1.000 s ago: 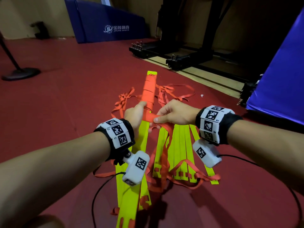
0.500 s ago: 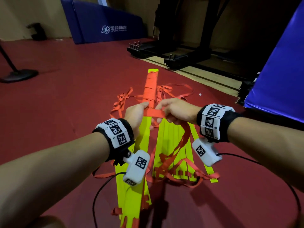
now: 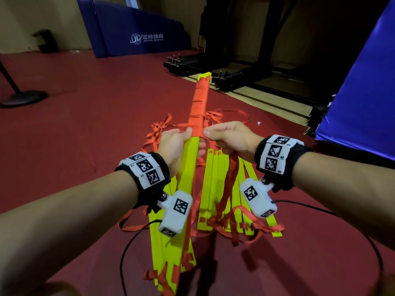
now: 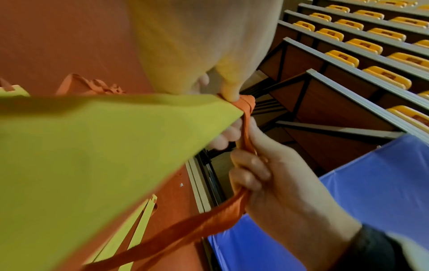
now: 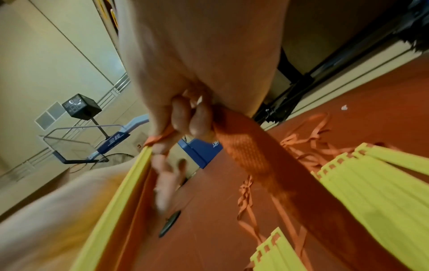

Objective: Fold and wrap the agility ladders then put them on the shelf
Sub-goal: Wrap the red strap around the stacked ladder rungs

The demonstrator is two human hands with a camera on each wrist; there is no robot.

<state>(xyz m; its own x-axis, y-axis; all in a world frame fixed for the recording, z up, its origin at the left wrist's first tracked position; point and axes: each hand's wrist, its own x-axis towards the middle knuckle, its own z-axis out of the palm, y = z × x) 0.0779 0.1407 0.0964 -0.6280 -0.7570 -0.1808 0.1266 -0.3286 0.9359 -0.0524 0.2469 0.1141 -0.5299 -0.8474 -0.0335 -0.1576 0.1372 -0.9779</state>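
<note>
A stack of yellow ladder rungs [image 3: 188, 167] is held off the red floor, its far half bound in orange strap [image 3: 199, 103]. My left hand [image 3: 173, 144] grips the stack at the edge of the wrapping, thumb on top. My right hand [image 3: 226, 137] pinches the orange strap [image 4: 246, 128] just right of the stack and holds it taut across the rungs; the loose strap [image 5: 250, 152] trails down from the fist. A second bundle of yellow rungs [image 3: 222, 189] lies on the floor beneath my right wrist, tangled in orange straps.
Blue padded mats stand at the back [image 3: 136, 33] and at the right [image 3: 363, 92]. Black metal frames [image 3: 235, 67] and a wooden strip lie beyond the ladder. A black stand base [image 3: 23, 99] sits far left. Wrist-camera cables [image 3: 128, 253] loop over the floor.
My right hand has brought the strap up and over the stack, from lower right to level with my left thumb. The held stack has tilted up a little.
</note>
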